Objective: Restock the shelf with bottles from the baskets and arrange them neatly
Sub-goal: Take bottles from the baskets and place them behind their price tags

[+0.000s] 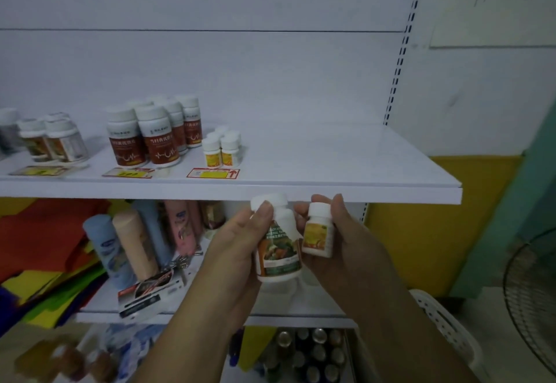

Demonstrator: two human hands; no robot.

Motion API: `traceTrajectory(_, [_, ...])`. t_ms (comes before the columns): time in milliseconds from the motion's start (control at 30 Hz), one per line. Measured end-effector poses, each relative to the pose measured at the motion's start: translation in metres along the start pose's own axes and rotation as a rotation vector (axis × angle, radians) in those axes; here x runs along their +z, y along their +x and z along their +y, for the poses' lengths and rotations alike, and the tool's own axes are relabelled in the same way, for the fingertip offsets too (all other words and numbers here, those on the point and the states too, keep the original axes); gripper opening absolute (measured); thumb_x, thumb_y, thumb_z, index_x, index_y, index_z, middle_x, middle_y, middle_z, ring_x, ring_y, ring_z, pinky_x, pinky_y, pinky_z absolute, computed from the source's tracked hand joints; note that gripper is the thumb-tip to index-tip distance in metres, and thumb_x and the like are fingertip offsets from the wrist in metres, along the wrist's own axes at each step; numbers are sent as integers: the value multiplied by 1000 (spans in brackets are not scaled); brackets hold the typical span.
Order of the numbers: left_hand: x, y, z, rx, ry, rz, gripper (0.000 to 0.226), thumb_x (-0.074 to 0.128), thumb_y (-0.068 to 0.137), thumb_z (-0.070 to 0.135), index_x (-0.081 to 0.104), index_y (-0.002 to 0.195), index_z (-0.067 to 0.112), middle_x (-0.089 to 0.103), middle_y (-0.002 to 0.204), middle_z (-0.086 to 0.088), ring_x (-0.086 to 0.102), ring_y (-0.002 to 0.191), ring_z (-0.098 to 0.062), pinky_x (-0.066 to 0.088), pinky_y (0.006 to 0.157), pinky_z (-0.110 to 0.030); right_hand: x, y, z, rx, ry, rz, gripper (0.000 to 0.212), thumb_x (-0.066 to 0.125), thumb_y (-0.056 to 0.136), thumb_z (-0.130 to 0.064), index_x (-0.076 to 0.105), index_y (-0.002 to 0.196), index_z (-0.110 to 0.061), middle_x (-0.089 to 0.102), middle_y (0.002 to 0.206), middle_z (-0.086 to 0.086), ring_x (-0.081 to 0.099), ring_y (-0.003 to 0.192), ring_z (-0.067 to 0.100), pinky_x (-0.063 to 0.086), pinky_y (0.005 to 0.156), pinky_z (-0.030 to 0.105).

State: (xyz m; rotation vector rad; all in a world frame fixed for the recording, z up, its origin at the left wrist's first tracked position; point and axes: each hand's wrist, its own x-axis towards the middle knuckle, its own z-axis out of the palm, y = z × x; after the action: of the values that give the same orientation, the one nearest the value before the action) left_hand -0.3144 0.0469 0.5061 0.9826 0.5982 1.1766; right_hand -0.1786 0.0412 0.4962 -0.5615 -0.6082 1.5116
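1. Head view: the left hand (pixel 237 241) grips the bigger white bottle (pixel 278 242) upright, just below the shelf (pixel 346 169) edge.
2. The right hand (pixel 340 238) pinches a small yellow-label bottle (pixel 319 232) beside it.
3. Farther, small bottles (pixel 222 149) and brown-label bottles (pixel 153 134) stand in groups on the shelf.

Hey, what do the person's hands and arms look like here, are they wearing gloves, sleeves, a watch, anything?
Both are bare. The left hand and right hand have no gloves and no visible rings, with short, unpainted nails. Both forearms are uncovered down to the picture's bottom edge: no sleeves, watch or bracelets in view.
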Motion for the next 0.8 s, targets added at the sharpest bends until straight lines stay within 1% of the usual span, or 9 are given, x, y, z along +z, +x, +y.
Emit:
traceTrajectory(100, [-13, 19, 6, -6, -27, 18, 60, 70, 54, 42, 68, 103, 7, 74, 93, -14, 72, 82, -25, 59, 64, -33, 5, 19, 3, -68, -43, -27, 27, 58, 74, -35, 67, 86, -13, 70, 82, 10, 68, 74, 19, 58, 66, 32])
traceTrajectory(200, [-28, 40, 19, 26, -14, 37, 62, 70, 53, 44, 67, 107, 13, 74, 99, -13, 72, 88, -25, 59, 69, -34, 18, 43, 3, -129, -177, -35, 24, 59, 71, -30, 67, 86, -13, 72, 80, 9, 69, 73, 18, 58, 64, 30])
traceTrajectory(267, [-44, 55, 30, 68, 9, 54, 61, 69, 55, 43, 66, 109, 16, 73, 106, -10, 70, 97, -26, 56, 80, -39, 29, 63, 2, -193, -377, -21, 32, 60, 67, -36, 67, 91, -15, 73, 85, 3, 70, 78, 15, 58, 67, 27])
traceTrajectory(333, [-63, 72, 45, 111, 36, 66, 57, 69, 56, 43, 67, 109, 21, 72, 109, -5, 68, 101, -24, 52, 86, -42, 43, 86, 0, -302, -590, -1, 33, 57, 70, -38, 66, 94, -17, 73, 85, -9, 69, 80, 7, 54, 63, 16])
traceTrajectory(367, [-72, 80, 53, 134, 56, 74, 56, 69, 56, 43, 68, 108, 23, 72, 110, -2, 68, 102, -22, 52, 85, -41, 49, 100, -1, -349, -628, 12, 30, 57, 73, -36, 66, 95, -17, 73, 85, -12, 69, 79, 5, 52, 62, 14])
traceTrajectory(433, [-87, 98, 68, 188, 78, 88, 52, 69, 56, 44, 70, 105, 28, 73, 108, 1, 69, 99, -18, 55, 77, -36, 57, 133, -5, -405, -628, 60, 23, 61, 77, -33, 67, 94, -18, 74, 90, -10, 69, 82, 7, 54, 65, 18])
traceTrajectory(533, [-102, 122, 91, 253, 108, 98, 50, 68, 58, 43, 70, 106, 26, 73, 106, 3, 70, 96, -13, 56, 65, -23, 67, 187, -14, -473, -705, 137, 7, 62, 86, -21, 68, 90, -19, 74, 90, -13, 68, 82, 5, 57, 73, 21])
traceTrajectory(633, [-116, 141, 107, 285, 135, 67, 52, 69, 56, 45, 68, 106, 30, 73, 105, 8, 69, 95, -9, 55, 65, -19, 72, 238, -14, -442, -827, 140, 5, 65, 84, -17, 68, 86, -21, 72, 89, -9, 67, 82, 7, 54, 75, 22])
traceTrajectory(800, [-131, 161, 119, 270, 147, 24, 60, 66, 55, 46, 64, 112, 30, 74, 102, 10, 70, 91, -8, 54, 62, -18, 60, 289, 1, -245, -1081, 112, 6, 68, 80, -18, 69, 86, -20, 73, 91, 1, 66, 86, 18, 53, 83, 32])
